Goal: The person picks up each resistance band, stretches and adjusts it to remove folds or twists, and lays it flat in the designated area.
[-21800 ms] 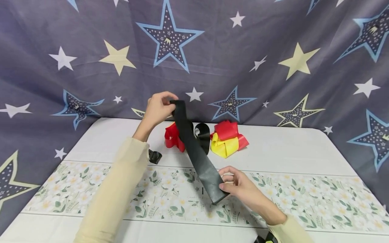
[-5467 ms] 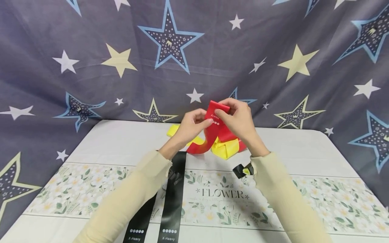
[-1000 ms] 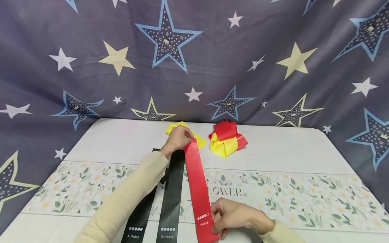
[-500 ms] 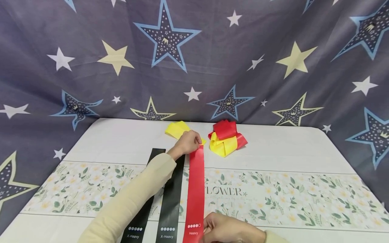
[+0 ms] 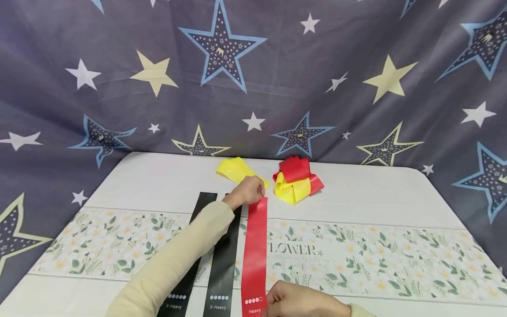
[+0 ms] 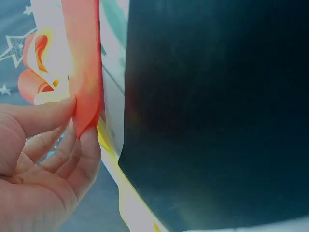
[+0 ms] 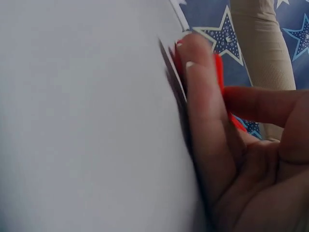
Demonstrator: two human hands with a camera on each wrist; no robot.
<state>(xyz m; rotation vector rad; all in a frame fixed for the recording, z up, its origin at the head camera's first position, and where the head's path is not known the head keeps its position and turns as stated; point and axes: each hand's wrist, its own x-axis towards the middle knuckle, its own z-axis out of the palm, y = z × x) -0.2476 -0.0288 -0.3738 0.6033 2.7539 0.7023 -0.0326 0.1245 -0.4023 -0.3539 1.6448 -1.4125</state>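
Note:
A red resistance band (image 5: 255, 251), printed "Heavy" at its near end, stretches lengthwise between both hands. My left hand (image 5: 250, 189) pinches its far end; in the left wrist view thumb and fingers grip the red strip (image 6: 84, 63). At the near end my right hand (image 5: 303, 301) pinches the band's right edge, low over the white table in the right wrist view. Two black bands marked "X-Heavy" lie flat to the left: one black band (image 5: 223, 264) beside the red, another black band (image 5: 203, 200) farther left, partly hidden under the left sleeve.
Behind the left hand lies a loose yellow band (image 5: 233, 169). To its right sits a bundled red and yellow band pile (image 5: 297, 176). A floral strip with lettering crosses the white table (image 5: 376, 193), and a star-patterned cloth (image 5: 336, 44) hangs behind.
Earlier both hands held up a black band, later a bunched red one; two black bands now lie flat. In the last second the red band swung straight, alongside the black ones, and slid slightly nearer.

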